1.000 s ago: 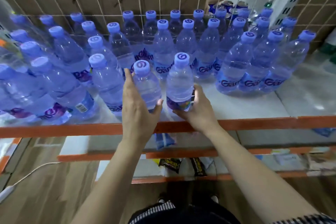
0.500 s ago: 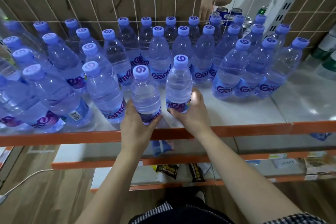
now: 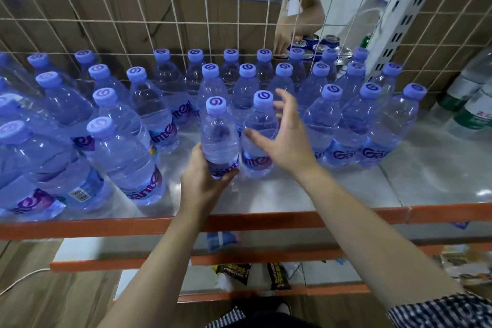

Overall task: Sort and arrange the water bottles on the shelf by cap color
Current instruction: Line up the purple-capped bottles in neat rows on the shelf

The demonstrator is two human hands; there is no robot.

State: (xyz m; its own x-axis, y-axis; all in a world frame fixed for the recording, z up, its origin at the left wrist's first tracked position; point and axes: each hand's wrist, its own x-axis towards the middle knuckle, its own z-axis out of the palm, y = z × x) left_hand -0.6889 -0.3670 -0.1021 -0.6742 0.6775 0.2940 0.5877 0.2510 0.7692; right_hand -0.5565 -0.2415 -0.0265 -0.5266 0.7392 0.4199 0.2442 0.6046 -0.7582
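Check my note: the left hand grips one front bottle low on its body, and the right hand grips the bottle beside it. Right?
Not quite. The head view shows the right hand open, fingers spread beside the neighbouring bottle, not gripping it. The left hand does grip the front bottle low on its body.

Two front bottles before shelf rows

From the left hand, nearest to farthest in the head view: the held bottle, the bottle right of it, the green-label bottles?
1. Held bottle, in the left hand, front centre.
2. Neighbour bottle, just to its right.
3. Green-label bottles, far right edge.
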